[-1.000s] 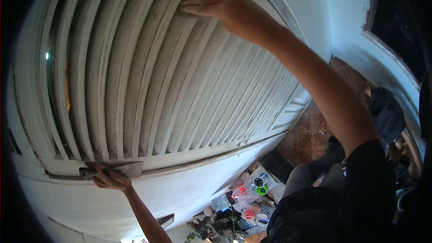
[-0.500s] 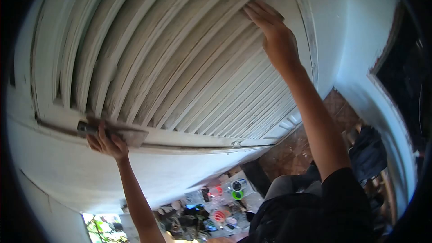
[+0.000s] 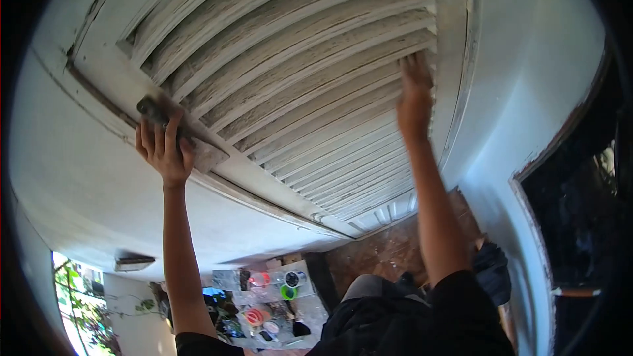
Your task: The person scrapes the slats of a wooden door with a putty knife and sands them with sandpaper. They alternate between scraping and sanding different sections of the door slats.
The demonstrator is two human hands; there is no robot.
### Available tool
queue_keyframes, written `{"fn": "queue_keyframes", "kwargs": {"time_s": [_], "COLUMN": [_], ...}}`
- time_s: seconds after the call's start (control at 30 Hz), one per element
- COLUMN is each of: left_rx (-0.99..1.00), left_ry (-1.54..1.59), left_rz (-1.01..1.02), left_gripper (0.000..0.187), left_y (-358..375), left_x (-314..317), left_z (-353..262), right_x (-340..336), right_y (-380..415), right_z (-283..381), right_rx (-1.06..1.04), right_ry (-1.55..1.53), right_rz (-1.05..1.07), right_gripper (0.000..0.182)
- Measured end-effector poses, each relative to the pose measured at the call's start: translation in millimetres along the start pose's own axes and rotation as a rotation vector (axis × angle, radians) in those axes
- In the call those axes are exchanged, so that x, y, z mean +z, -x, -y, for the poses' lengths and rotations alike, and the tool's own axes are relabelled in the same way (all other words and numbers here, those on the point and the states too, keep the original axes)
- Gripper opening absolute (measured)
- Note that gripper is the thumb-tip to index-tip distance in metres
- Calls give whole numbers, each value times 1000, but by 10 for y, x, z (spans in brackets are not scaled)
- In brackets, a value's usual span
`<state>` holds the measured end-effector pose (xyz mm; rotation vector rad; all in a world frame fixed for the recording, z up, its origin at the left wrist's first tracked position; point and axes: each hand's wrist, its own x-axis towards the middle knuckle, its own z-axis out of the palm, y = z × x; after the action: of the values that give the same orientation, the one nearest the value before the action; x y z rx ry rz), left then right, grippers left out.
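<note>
A white louvred door (image 3: 316,46) with worn, dirt-streaked slats fills the upper part of the view. My left hand (image 3: 165,148) is wrapped round a scraper (image 3: 153,111) with a dark handle and a broad flat blade, held against the door's lower-left frame edge. At the right ends of the slats, my right hand (image 3: 415,102) reaches up, its fingertips touching or very close to one slat. That hand is smeared by motion, and whether anything lies under its fingers is hidden.
Below stands a surface (image 3: 310,303) with several tubs, among them a green container (image 3: 288,292) and a red-topped one (image 3: 254,317). White walls (image 3: 521,92) flank the door. A dark opening (image 3: 573,204) lies at right, a brown tiled floor (image 3: 369,254) below.
The view has turned, so the slats lie flatter across it. My right hand has shifted to a different place along the slats' right ends. My left hand still grips the scraper at the frame.
</note>
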<state>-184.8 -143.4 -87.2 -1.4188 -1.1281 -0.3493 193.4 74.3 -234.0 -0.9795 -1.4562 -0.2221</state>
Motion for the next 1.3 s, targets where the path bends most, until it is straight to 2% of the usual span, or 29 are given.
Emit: {"fn": "queue_keyframes", "kwargs": {"time_s": [0.07,0.13,0.17,0.23,0.33,0.47,0.53,0.6,0.67,0.73,0.77,0.8,0.87,0.93,1.0,1.1,1.2,1.3], "left_rx": [-12,-11,-5,-4,-18,-53,-71,-86,-107,-121,-121,-132,-122,-106,-97,-101,-120,-122], "left_ry": [-2,-3,2,24,24,42,50,38,55,53,56,56,37,26,53,49,47,59], "left_rz": [-1,-9,8,28,-3,9,14,8,15,23,17,14,34,22,80,48,13,-1], "left_gripper": [42,41,41,40,40,45,47,48,47,47,47,47,47,47,50,48,48,48], "left_y": [-32,-39,-34,-42,-53,-62,-75,-86,-75,-110,-124,-120,-108,-64,-38,-38,-75,-62], "left_x": [-21,-46,-55,-64,-66,-110,-118,-117,-118,-167,-174,-167,-168,-172,-124,-110,-141,-138], "left_z": [-25,-34,-29,-16,-17,-38,-48,-58,-57,-76,-82,-74,-73,-72,-25,5,-61,-58], "right_x": [384,395,349,215,-7,17,-107,-457,-792,-779,-765,-752,-979,-1673,-2435,-3315,-3711,-3808], "right_y": [357,630,593,430,233,203,228,412,633,1205,1573,2055,3256,4029,4298,4018,3808,3873], "right_z": [341,983,996,1017,971,933,889,862,731,126,-140,-421,-1114,-1648,-1718,-1575,-1418,-1322], "right_rx": [-105,-165,-180,-389,-501,-552,-431,-126,618,972,1098,1073,658,626,881,1397,1592,1615], "right_ry": [-117,-304,-303,-320,-136,-227,-433,-653,-828,-1094,-1090,-860,-121,187,226,220,224,228], "right_rz": [268,449,448,383,532,509,526,626,984,1190,1256,1301,1473,1669,1804,1944,1966,1831], "right_gripper": [48,48,48,48,50,51,45,32,21,26,26,27,28,30,32,35,39,43]}}
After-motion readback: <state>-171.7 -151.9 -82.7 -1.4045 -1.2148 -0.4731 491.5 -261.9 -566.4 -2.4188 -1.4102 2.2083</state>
